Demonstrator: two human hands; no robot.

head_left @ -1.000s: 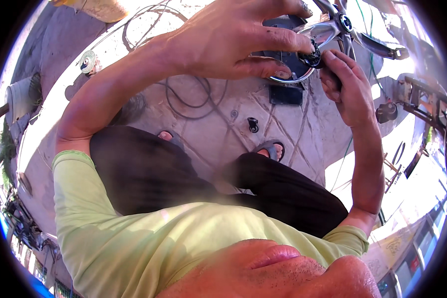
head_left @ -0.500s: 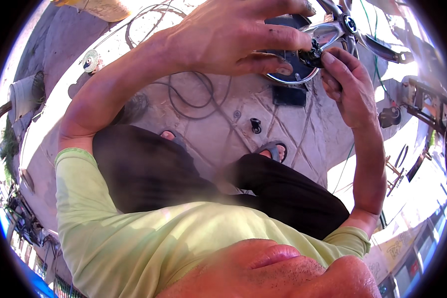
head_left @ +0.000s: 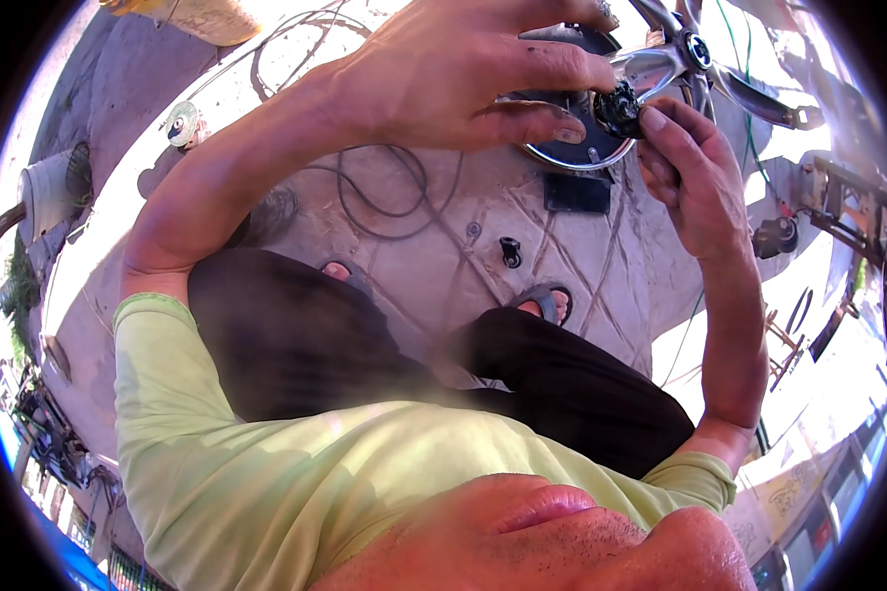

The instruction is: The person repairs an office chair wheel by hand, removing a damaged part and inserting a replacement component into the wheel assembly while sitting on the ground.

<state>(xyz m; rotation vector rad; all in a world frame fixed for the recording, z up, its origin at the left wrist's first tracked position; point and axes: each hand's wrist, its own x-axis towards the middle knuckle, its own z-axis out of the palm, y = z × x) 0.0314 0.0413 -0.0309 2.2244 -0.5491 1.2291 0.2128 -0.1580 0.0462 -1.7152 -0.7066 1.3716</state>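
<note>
Right hand [head_left: 695, 177] pinches black part [head_left: 619, 106] (fingertips).

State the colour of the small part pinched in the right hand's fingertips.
Black, seen in the head view: the small part against the shiny chrome hub.

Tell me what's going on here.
A person in a light green shirt holds a shiny metal chair base up in front of them. The left hand grips its round hub, and the right hand pinches a small black part at the hub. On the paved ground below lie a loose cable and a black caster.
</note>
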